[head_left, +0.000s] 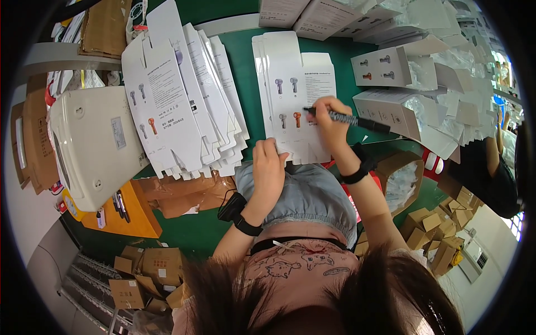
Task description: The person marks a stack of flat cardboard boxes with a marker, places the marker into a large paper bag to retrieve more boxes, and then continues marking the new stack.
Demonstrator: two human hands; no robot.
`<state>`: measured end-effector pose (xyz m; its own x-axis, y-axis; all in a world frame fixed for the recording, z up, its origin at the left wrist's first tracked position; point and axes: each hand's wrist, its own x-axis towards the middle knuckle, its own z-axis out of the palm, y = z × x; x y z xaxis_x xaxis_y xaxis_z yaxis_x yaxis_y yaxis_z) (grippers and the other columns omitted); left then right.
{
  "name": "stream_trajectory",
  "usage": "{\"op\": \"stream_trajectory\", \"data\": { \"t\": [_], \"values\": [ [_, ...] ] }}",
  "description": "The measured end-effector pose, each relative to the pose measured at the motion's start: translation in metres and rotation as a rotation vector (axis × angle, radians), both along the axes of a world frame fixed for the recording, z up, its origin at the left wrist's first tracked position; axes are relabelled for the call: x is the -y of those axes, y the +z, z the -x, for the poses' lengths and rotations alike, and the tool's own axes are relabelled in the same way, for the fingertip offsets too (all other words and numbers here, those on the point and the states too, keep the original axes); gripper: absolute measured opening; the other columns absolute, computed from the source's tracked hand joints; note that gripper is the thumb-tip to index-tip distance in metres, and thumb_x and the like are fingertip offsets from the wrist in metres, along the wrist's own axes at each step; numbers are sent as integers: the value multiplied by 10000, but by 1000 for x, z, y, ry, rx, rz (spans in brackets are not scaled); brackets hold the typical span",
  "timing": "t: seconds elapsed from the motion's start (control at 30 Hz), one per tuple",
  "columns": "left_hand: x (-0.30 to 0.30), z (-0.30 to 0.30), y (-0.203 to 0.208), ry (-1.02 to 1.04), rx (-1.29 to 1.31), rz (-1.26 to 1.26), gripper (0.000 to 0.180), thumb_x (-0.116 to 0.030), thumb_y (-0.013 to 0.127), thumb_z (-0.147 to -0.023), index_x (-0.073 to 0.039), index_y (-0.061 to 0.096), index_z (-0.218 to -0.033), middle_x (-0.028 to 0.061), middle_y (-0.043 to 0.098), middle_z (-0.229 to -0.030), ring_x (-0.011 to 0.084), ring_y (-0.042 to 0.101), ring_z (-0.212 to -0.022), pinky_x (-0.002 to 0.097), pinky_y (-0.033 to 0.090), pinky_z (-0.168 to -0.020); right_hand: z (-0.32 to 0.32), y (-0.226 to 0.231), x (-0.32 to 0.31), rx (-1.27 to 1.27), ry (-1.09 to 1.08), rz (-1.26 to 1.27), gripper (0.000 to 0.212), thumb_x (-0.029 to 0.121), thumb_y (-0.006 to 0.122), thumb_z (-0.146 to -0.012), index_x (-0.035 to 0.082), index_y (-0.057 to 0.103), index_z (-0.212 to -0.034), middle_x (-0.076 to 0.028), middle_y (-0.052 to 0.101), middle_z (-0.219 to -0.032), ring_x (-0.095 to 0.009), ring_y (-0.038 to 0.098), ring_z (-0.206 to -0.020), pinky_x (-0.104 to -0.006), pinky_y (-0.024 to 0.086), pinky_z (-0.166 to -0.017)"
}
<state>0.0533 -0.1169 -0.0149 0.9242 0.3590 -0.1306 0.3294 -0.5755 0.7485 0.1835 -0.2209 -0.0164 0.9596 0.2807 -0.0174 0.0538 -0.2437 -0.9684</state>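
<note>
While my right hand (329, 120) grips the pen (349, 119) and left hand (268, 162) pins the table-edge carton blank (293, 84) flat, I'd judge it light, floppy card, best held by its edges.

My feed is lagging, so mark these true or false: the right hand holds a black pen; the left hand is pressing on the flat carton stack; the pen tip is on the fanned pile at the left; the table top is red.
1. The right hand holds a black pen. True.
2. The left hand rests on the flat carton stack. True.
3. The pen tip is on the fanned pile at the left. False: it is on the middle stack.
4. The table is red. False: green.
</note>
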Motion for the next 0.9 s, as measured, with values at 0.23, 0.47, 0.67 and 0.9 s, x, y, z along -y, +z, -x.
{"op": "stream_trajectory", "data": {
  "t": [0.23,0.47,0.67,0.9],
  "values": [
    [-4,0,3,52,-21,78,342,11,613,-680,21,433,-971,188,448,-862,367,477,-792,399,399,-671,40,-6,4,64,236,148,34,25,583,-693,-4,572,-677,-71,567,-577,-130,544,-495,-234,428,-485],
    [-5,-2,7,75,-103,151,331,35,588,-692,29,435,-986,202,472,-875,365,485,-803,396,407,-684,40,-14,3,165,324,179,33,43,605,-663,20,587,-677,-89,544,-568,-193,543,-498,-270,432,-482],
    [-2,-1,8,63,-33,49,367,39,590,-686,38,433,-1017,192,488,-841,338,515,-734,380,428,-629,39,-14,4,162,338,192,52,61,597,-687,12,578,-680,-87,559,-583,-194,550,-504,-274,438,-485],
    [-8,-2,17,177,-109,395,381,31,598,-693,17,447,-1044,182,516,-876,272,546,-775,318,435,-643,40,-3,11,-352,64,-246,104,63,512,-766,-1,532,-686,-95,569,-605,-158,542,-521,-253,452,-501]
  ]
}}
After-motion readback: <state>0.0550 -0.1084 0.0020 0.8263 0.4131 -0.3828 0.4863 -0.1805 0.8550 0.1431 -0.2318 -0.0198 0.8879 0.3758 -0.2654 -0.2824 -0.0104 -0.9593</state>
